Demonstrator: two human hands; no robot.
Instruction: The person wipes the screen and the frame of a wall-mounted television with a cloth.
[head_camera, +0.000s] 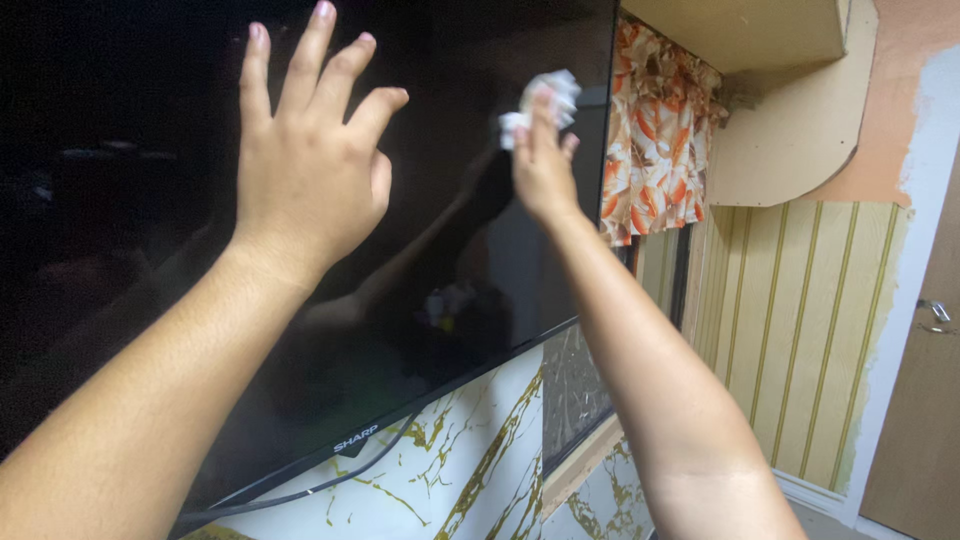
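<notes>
Two bare hands were raised at one dark television screen (130, 300): the left hand (305, 170), upper left, fingers spread and holding nothing; the right hand (542, 160) pressing one crumpled white cloth (545, 98) near the screen's upper right edge.

So the TV screen (300, 250) fills the whole left and middle of the frame, running from the top edge down to the lower left. The left hand (305, 160) sits flat against it in the upper left, fingers spread. The right hand (542, 165) is up at top center, near the screen's right edge, pinching a crumpled tissue (545, 100) against the glass. Under the screen's bottom edge a cable (330, 482) hangs in front of the wall panel (470, 470), bottom center. Right of the screen there's a curtain (655, 135), upper center-right, with a shelf (760, 35) above and right of it. Below that comes the striped wall (800, 330), and a door (925, 400) sits at the far right edge.
</notes>
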